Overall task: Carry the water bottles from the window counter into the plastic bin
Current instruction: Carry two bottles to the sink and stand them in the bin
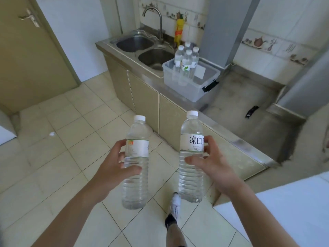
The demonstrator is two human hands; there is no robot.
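Left hand [114, 164] gripping left bottle [136, 163] at label height: thumb curled across the front, fingers wrapped round the far side. Right hand [211, 164] gripping right bottle [192, 157] likewise: thumb on the front below the label, fingers round the right edge of the label. Both grips clamped on a bottle, both bottles upright, white caps on, held over the tiled floor [62, 139], well apart from the bin.

Clear plastic bin [188, 90] sitting on the steel tabletop [236, 111], just right of the double sink [147, 50]. Four bottles in the bin [186, 63], upright, clustered at its far-left corner, capped. Black latch on the bin's right end.

Faucet [156, 20] behind the sink. Small black object [252, 111] lying on the tabletop right of the bin, can't tell what. Door [26, 56] with lever handle at left, shut. One shoe [173, 209] visible below the right bottle.
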